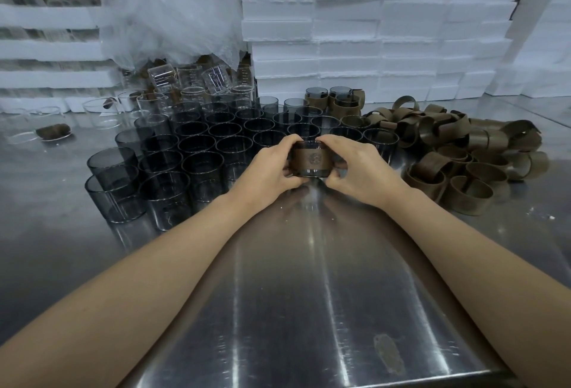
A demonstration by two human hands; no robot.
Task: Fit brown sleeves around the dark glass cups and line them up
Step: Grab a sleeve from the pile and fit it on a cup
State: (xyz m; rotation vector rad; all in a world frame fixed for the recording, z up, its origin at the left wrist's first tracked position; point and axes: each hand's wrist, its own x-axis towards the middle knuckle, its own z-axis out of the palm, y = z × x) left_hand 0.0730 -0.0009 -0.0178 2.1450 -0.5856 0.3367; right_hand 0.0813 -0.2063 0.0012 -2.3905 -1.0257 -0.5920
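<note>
At the far left, clear glass beakers (160, 100) are stood on the shiny steel desk (309, 279). Beside them, a crowd of bare dark smoked-glass cups (197, 143) is packed upright. At the centre, one dark glass cup with a brown band sleeve (310, 159) around it is held just above the desk. The grip of the left hand (272, 168) is curled round its left side, and the grip of the right hand (361, 168) is curled round its right side, with the fingertips pressed to the sleeve. Behind, a few sleeved cups (333, 98) are grouped. To the right, loose brown sleeves (457, 146) are heaped.
</note>
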